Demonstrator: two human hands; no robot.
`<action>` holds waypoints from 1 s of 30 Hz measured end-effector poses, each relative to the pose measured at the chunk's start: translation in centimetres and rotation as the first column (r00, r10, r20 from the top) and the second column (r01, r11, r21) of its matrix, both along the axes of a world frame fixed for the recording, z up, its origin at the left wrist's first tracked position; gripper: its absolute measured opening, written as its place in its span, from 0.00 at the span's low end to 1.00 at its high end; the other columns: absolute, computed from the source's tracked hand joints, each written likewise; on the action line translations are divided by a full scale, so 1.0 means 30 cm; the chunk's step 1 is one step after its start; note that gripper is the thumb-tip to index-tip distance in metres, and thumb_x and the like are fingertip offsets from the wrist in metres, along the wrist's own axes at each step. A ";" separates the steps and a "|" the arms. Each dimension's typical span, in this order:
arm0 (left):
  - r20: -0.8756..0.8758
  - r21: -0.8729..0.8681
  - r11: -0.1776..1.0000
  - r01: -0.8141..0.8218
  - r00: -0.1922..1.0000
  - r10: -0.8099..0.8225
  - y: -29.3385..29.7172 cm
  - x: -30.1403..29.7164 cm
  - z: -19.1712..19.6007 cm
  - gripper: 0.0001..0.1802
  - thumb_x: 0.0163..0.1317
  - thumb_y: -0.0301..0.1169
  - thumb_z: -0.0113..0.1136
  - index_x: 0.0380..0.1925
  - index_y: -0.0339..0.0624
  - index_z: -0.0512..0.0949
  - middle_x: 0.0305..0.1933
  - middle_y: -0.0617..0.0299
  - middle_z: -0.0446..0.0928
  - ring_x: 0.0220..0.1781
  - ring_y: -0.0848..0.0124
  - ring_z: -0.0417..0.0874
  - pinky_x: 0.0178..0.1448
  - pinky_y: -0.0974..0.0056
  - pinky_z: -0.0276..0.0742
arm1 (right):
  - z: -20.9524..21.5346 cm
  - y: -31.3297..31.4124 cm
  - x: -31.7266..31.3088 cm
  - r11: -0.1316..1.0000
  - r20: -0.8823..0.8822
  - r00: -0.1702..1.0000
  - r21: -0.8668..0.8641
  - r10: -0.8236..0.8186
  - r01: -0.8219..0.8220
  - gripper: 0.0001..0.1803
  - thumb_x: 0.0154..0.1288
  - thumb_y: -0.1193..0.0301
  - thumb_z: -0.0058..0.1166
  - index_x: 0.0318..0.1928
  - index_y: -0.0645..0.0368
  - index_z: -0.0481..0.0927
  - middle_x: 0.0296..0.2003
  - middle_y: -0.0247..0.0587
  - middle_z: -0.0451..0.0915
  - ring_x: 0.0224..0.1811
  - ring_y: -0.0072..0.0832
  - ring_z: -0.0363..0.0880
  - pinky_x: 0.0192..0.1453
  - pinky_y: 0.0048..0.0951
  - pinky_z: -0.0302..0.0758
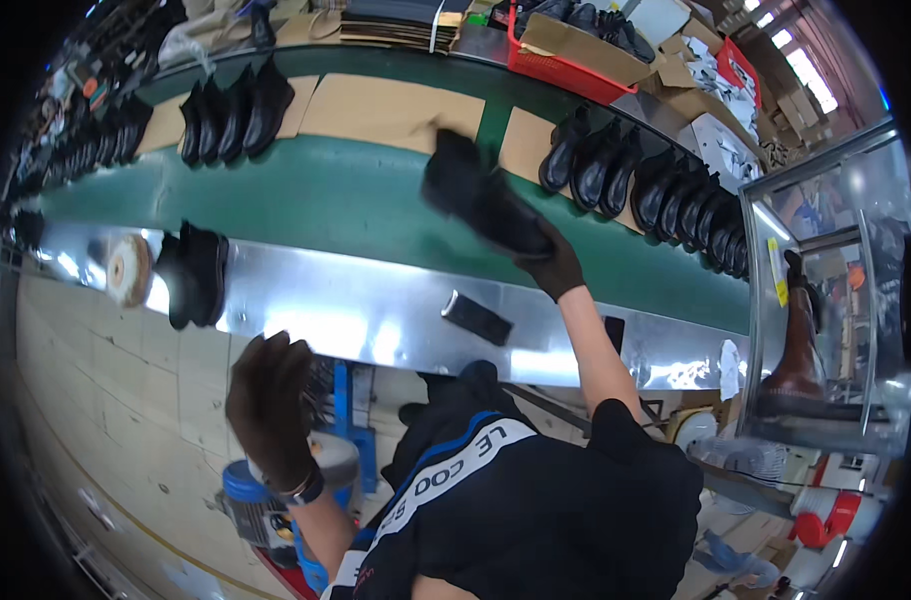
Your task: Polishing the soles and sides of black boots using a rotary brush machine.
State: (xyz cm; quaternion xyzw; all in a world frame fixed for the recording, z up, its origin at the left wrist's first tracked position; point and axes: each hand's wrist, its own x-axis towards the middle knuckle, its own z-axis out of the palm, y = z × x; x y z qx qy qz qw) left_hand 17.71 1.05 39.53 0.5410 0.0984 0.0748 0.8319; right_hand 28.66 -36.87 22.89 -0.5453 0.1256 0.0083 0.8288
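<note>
A black ankle boot (pixel 476 195) is held up over the green belt, blurred by motion, its toe end gripped by my gloved right hand (pixel 556 268). My left hand (pixel 271 405), in a dark brown glove, hangs in front of the metal ledge with nothing seen in it and its fingers loosely bent. Beyond it, a pair of black boots (pixel 196 275) stands on the ledge beside a round pale buffing wheel (pixel 130 270). Nearer the middle of the ledge lies a small dark block (pixel 478 318) with a shiny end.
The green belt (pixel 346 195) runs across, with cardboard sheets (pixel 391 108) along its far side. Rows of black boots stand at far left (pixel 231 112) and right (pixel 611 165). A red crate (pixel 566 80) sits behind. A glass-sided cabinet (pixel 826 290) with a brown boot (pixel 798 340) stands right.
</note>
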 end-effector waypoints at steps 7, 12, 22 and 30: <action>-0.283 -0.079 0.949 -0.306 0.919 0.273 0.055 0.018 -0.123 0.25 0.66 0.44 0.39 0.54 0.36 0.63 0.49 0.50 0.70 0.47 0.58 0.75 0.54 0.58 0.72 | -0.316 -0.173 0.597 0.723 -0.216 0.937 0.597 -0.273 0.348 0.20 0.54 0.67 0.57 0.47 0.61 0.70 0.41 0.44 0.74 0.42 0.38 0.75 0.39 0.35 0.76; -0.595 -0.110 0.914 -0.391 0.763 0.255 0.012 -0.032 -0.254 0.24 0.64 0.46 0.44 0.51 0.41 0.67 0.45 0.55 0.72 0.46 0.58 0.75 0.49 0.57 0.71 | -0.546 -0.213 0.702 0.324 0.264 0.920 -0.878 -0.290 0.354 0.22 0.52 0.65 0.58 0.45 0.62 0.72 0.42 0.51 0.75 0.45 0.42 0.75 0.47 0.40 0.72; -0.822 -0.078 0.906 -0.417 0.540 0.178 -0.116 -0.107 -0.302 0.23 0.65 0.41 0.41 0.51 0.33 0.65 0.47 0.49 0.73 0.44 0.56 0.78 0.44 0.60 0.78 | -0.332 0.722 0.761 0.913 -0.375 0.887 0.191 -0.270 0.359 0.13 0.53 0.74 0.52 0.40 0.62 0.73 0.29 0.38 0.73 0.27 0.26 0.74 0.28 0.28 0.75; -0.772 0.250 0.938 -0.242 0.535 0.344 -0.172 -0.242 -0.276 0.18 0.65 0.33 0.40 0.49 0.31 0.65 0.45 0.48 0.74 0.44 0.60 0.80 0.43 0.64 0.78 | -0.240 1.374 1.551 0.506 0.453 0.778 -0.838 0.435 0.205 0.37 0.42 0.62 0.59 0.56 0.60 0.64 0.58 0.48 0.61 0.56 0.40 0.67 0.57 0.36 0.66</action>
